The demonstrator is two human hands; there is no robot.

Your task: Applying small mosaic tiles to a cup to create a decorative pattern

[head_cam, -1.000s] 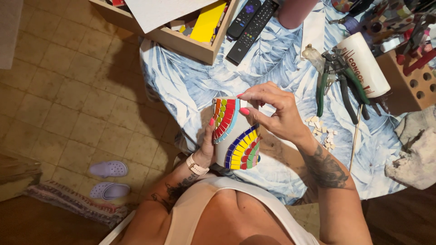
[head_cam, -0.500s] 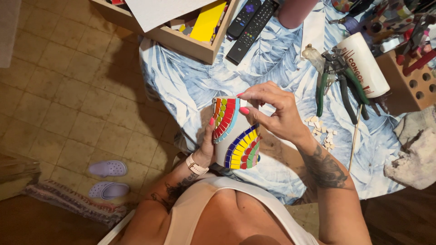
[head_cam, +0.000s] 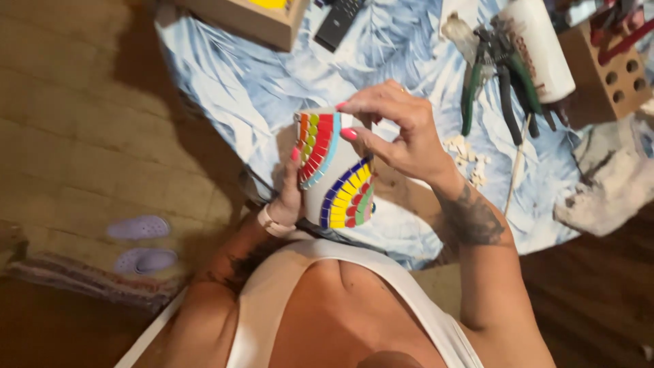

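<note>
Here the left hand [head_cam: 289, 194] cups the mosaic mug [head_cam: 334, 170] from its left side, fingers wrapped; the right hand [head_cam: 398, 129] pinches its rim. Mug held above the surface [head_cam: 272, 88]; green pliers [head_cam: 501, 75] well right of the mug

The left hand [head_cam: 289, 194] is mostly hidden behind the mosaic cup [head_cam: 334, 170]. The remote control [head_cam: 339, 22] and wooden box [head_cam: 248, 20] are cut off by the top edge.
</note>
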